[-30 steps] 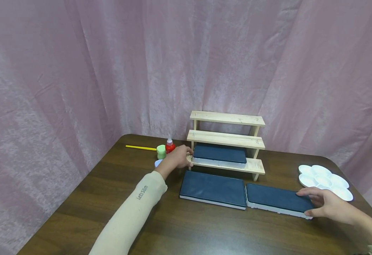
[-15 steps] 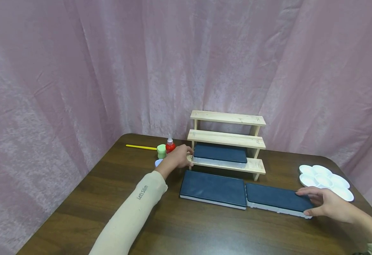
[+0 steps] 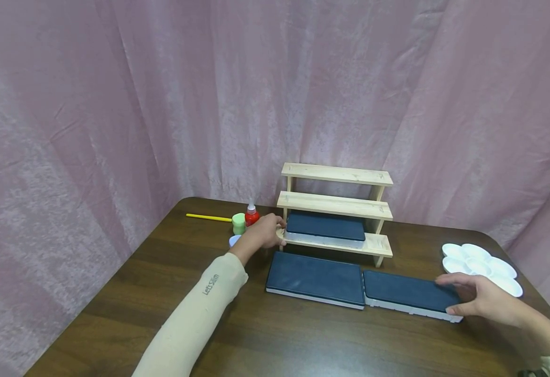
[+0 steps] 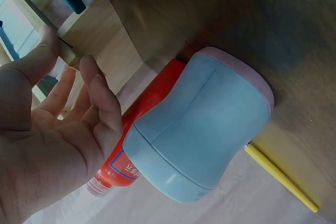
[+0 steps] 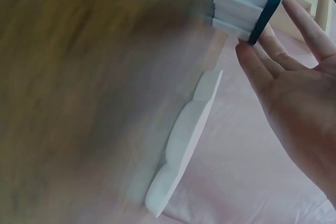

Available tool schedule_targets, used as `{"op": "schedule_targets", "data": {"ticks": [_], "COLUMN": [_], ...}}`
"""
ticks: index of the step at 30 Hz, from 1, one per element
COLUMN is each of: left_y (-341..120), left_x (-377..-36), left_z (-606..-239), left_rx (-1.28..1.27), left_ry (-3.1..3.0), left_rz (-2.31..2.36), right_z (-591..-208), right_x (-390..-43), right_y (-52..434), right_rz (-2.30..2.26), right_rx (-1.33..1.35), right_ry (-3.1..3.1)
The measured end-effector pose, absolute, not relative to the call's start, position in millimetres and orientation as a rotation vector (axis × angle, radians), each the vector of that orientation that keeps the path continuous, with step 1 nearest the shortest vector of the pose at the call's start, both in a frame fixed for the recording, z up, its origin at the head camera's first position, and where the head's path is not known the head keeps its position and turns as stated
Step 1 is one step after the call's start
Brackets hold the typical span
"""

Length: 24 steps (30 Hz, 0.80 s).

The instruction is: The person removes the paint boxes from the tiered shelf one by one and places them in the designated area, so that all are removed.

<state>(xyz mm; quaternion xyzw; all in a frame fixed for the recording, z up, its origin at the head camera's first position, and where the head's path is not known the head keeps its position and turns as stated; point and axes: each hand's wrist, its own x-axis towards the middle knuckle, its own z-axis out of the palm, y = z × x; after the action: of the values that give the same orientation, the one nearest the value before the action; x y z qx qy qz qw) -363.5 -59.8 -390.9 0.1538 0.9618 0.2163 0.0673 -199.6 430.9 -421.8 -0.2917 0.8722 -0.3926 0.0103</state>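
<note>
My left hand (image 3: 267,231) grips the left end of a three-tier wooden shelf (image 3: 336,204), thumb and fingers around the lowest board's end. On that board sits a flat box (image 3: 324,226) with a dark blue lid and white sides. My right hand (image 3: 484,298) holds the right end of a similar narrow box (image 3: 411,291) on the table, thumb at the front edge and fingers at the back. In the right wrist view, fingertips meet the corner of this box (image 5: 244,3). A wider dark blue box (image 3: 315,280) lies left of it, end against end.
A red bottle (image 3: 252,215), a green waisted container (image 3: 239,224) and a yellow stick (image 3: 208,217) are on the table's left. A lilac object (image 3: 234,241) is partly hidden by my left wrist. Beyond my right hand lies a white flower-shaped palette (image 3: 477,266). A pink curtain (image 3: 256,104) hangs behind.
My right hand has shifted slightly left along the end of the narrow box. My left hand, the shelf and the boxes look the same.
</note>
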Motion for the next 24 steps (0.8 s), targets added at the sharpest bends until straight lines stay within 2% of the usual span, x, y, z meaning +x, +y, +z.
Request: {"op": "schedule_targets", "data": {"ticks": [4,13,24], "left_y": [-59.3,-59.1,-59.9], "left_x": [-363.7,-364.2,-364.8], "left_z": [-391.3,-392.6,-392.6], "left_rx": [0.463,0.454,0.461], "left_ry": [2.907,2.906,2.906], "left_rz": [0.650,0.647,0.644], "right_z": [-417.4,-408.6,-402.7], "right_x": [-201.9,-207.2,-215.9], "right_y": [422.5,402.2,375.5], "right_rz": [-1.188,-1.056,-1.068], "right_rx": [-0.906,-0.654,-0.660], "right_ry": [2.789,2.917,2.955]}}
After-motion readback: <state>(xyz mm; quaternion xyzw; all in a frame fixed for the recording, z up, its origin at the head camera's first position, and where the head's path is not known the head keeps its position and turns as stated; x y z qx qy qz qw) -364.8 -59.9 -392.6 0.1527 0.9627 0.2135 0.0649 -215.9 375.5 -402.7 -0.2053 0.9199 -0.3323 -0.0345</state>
